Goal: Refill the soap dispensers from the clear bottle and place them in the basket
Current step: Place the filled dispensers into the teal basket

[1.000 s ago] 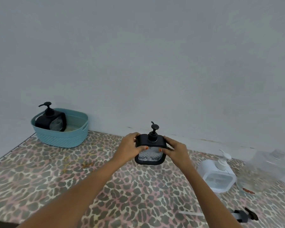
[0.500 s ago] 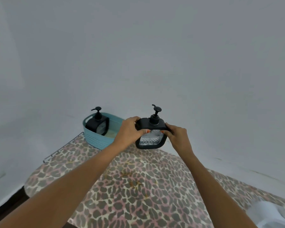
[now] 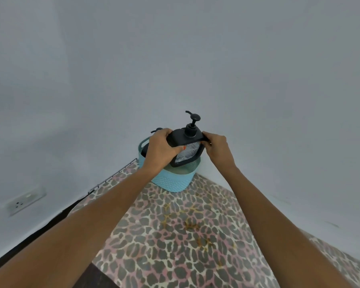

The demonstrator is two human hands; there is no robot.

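Note:
A black soap dispenser [image 3: 187, 148] with a clear window and a black pump on top is held tilted over the teal basket [image 3: 170, 180] at the table's far corner. My left hand [image 3: 161, 149] grips its left side and my right hand [image 3: 216, 149] grips its right side. The dispenser's lower end reaches down into the basket's opening. Behind my left hand, a second black dispenser [image 3: 144, 151] stands inside the basket, mostly hidden, with only its pump tip and a dark edge showing. The clear bottle is out of view.
The table wears a leopard-print cloth [image 3: 185, 235] with yellowish stains in the middle. A metal rail [image 3: 112, 176] runs along its left edge. Plain grey walls meet behind the basket. A wall socket [image 3: 23, 201] sits low on the left wall.
Both hands carried the black dispenser left and away from me, from the middle of the table to over the basket. The white dispenser and clear bottle have left the view.

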